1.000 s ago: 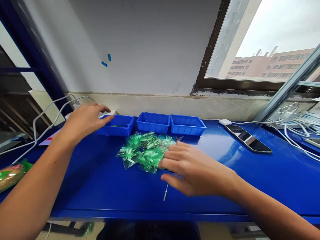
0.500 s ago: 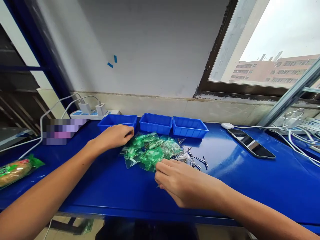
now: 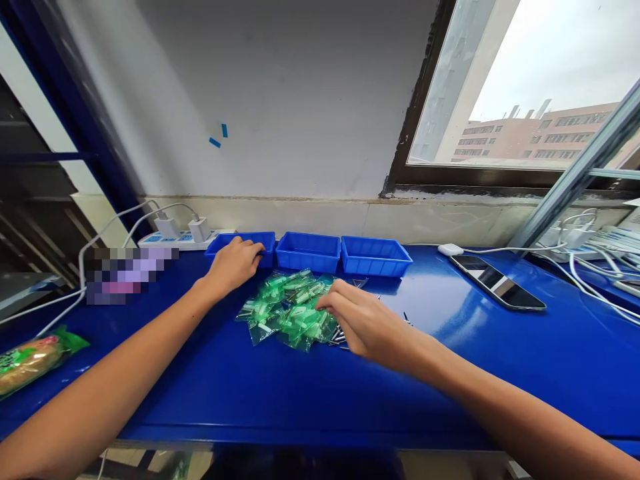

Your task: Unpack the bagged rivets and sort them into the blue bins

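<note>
My left hand (image 3: 235, 264) is over the front of the left blue bin (image 3: 267, 241), its fingers curled together; anything inside them is hidden. On the blue table lies a heap of small clear and green plastic bags (image 3: 295, 313) with thin pieces inside. My right hand (image 3: 367, 323) reaches over the heap's right side, thumb and fingers closed together at the green bags. Whatever it pinches cannot be made out. Small dark metal pins (image 3: 340, 339) lie loose beside the heap, partly covered by my right hand.
A middle blue bin (image 3: 307, 261) and a right blue bin (image 3: 377, 268) stand in line along the wall. A phone (image 3: 497, 283) lies to the right, near a white charger (image 3: 451, 249) and cables. At the left are a power strip (image 3: 150, 241) and a packaged bread (image 3: 35, 363).
My left hand has moved up from beside the heap to the left bin. My right hand has risen from the heap's front edge to over its right side.
</note>
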A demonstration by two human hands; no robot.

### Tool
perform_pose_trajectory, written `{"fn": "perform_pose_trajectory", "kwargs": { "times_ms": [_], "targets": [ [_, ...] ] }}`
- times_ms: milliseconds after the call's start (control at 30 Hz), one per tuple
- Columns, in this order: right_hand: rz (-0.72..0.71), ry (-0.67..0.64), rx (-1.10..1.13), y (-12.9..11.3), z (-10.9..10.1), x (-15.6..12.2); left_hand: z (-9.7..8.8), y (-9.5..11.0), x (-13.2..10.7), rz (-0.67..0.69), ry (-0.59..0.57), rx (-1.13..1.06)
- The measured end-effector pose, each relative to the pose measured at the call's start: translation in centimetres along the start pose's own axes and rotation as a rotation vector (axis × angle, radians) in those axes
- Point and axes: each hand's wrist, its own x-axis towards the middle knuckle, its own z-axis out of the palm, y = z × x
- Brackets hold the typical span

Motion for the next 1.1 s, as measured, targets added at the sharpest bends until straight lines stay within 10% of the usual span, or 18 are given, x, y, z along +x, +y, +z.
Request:
{"fn": "perform_pose_trajectory", "kwargs": {
  "times_ms": [267, 433, 1100],
  "targets": [
    [0.272, 0.411, -0.135, 6.0, 0.3, 1.7, -1.3, 0.7, 2.2, -0.019, 0.059, -0.144],
    [0.691, 0.114, -0.305, 9.7, 1.1, 5.0, -0.5, 1.9, 4.0, 0.184, -0.089, -0.232],
    [0.825, 0.018, -0.183, 12.5, 2.3, 6.1, 0.9, 1.6, 1.4, 0.124, 0.03, -0.315]
  ]
}}
